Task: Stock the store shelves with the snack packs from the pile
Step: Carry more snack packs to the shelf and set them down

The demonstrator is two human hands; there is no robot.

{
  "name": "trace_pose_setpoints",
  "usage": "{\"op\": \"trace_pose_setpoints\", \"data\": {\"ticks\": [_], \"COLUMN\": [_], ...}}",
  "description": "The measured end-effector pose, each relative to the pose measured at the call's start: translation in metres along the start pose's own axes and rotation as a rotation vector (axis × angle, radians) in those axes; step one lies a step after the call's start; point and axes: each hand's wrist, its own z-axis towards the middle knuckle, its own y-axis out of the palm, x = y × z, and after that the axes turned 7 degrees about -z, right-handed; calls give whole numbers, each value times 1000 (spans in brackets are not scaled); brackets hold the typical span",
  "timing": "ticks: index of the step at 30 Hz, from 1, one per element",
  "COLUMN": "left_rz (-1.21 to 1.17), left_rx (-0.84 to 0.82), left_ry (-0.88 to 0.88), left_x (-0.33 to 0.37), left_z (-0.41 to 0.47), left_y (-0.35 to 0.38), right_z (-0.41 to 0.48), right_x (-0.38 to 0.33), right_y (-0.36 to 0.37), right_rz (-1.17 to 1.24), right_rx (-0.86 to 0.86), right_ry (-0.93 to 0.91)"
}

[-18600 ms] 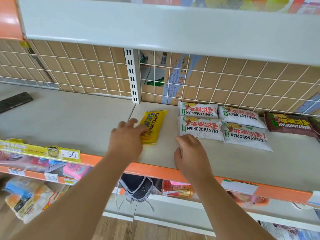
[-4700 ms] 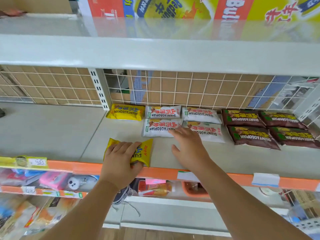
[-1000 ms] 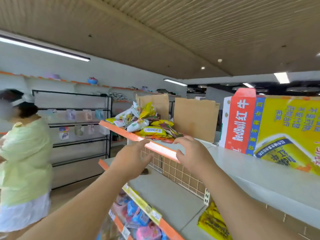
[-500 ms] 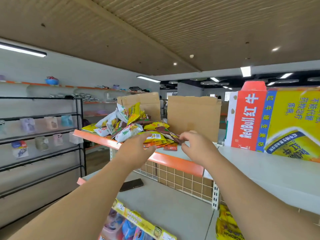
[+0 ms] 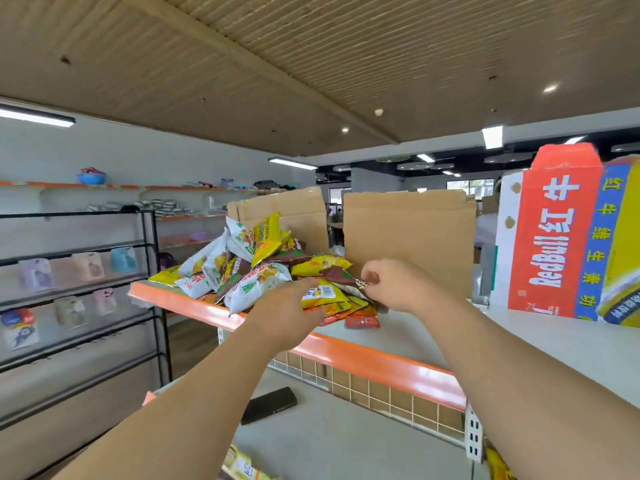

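- Head view: we see the heap of small white, yellow and brown foil snack packs [image 5: 256, 271] piled at the left end of the top white shelf with the orange front lip [image 5: 363, 355]. It sits just in front of two upright brown cardboard sheets [image 5: 408, 237].
- The left hand [image 5: 287, 313] lies low over the near side of the heap. Its fingers are stretched out and rest on a yellow pack with a barcode [image 5: 322, 293]; we cannot see them closing round anything.
- The right hand [image 5: 394, 285] has its fingers curled, thumb and forefinger pinching the corner of a dark brown pack [image 5: 341, 276] at the right edge of the heap. That pack is not yet lifted.
- Half a second ago both hands were just short of the packs; now both touch them.
- A few seconds back the hands were down at the lower grey shelf [image 5: 346, 438], setting a yellow pack beside the rows there. We judge this the start of a fresh pick-up, with much of the heap left to stock.
- Of the stocked packs we see only a sliver of yellow [image 5: 495, 459] at the bottom right.
- A flat black phone [image 5: 269, 405] lies on the lower shelf, and a red, blue and yellow printed drinks carton [image 5: 554, 237] stands to the right on the top shelf.
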Motion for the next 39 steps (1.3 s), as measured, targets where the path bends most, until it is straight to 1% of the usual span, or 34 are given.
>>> {"op": "trace_pose_setpoints", "data": {"ticks": [3, 5, 7, 10, 12, 14, 15, 17, 21, 26, 27, 29, 32, 34, 35, 36, 37, 38, 39], "left_rz": [51, 115, 305, 724, 853, 882, 861, 739, 521, 172, 118, 10, -202, -488, -583, -602, -528, -442, -389], "left_rx": [-37, -47, -15, 20, -29, -80, -88, -109, -91, -150, -191, -338, -580, -773, -867, -944, -969, -956, -924], "left_ry": [3, 26, 96, 217, 244, 261, 281, 332, 485, 541, 555, 576, 564, 448, 373, 324, 321, 334, 349], "left_x": [-8, -12, -14, -14, -17, -22, -25, -32, -42, -24, -17, -3, 13, 16, 17, 17, 16, 15, 13], "left_z": [22, 39, 57, 82, 94, 108, 115, 129, 157, 182, 186, 194, 207, 216, 220, 224, 226, 227, 229], "left_y": [5, 8, 12, 18, 23, 26, 28, 31, 29, 26, 28, 32, 40, 52, 61, 69, 77, 84, 91], "right_z": [32, 49, 62, 75, 79, 83, 85, 86, 79, 52, 45, 27, 1, -10, -15, -19, -22, -25, -27], "right_x": [0, 2, 4, 6, 6, 8, 10, 17, 45, 76, 84, 96, 100, 104, 104, 102, 102, 103, 105], "right_y": [5, 9, 15, 27, 39, 50, 53, 52, 30, -3, -6, -12, -25, -31, -32, -32, -30, -27, -23], "right_rz": [43, 24, -20, -85, -143, -231, -264, -261, -26, 177, 208, 236, 313, 331, 314, 269, 205, 146, 102], "right_rx": [-69, -96, -101, -129, -172, -176, -166, -151, -90, 35, 64, 90, 37, 39, 20, -25, -87, -141, -160], "right_ry": [9, 2, -10, -24, -24, -25, -23, 1, 136, 361, 400, 472, 597, 660, 688, 708, 726, 737, 754]}}
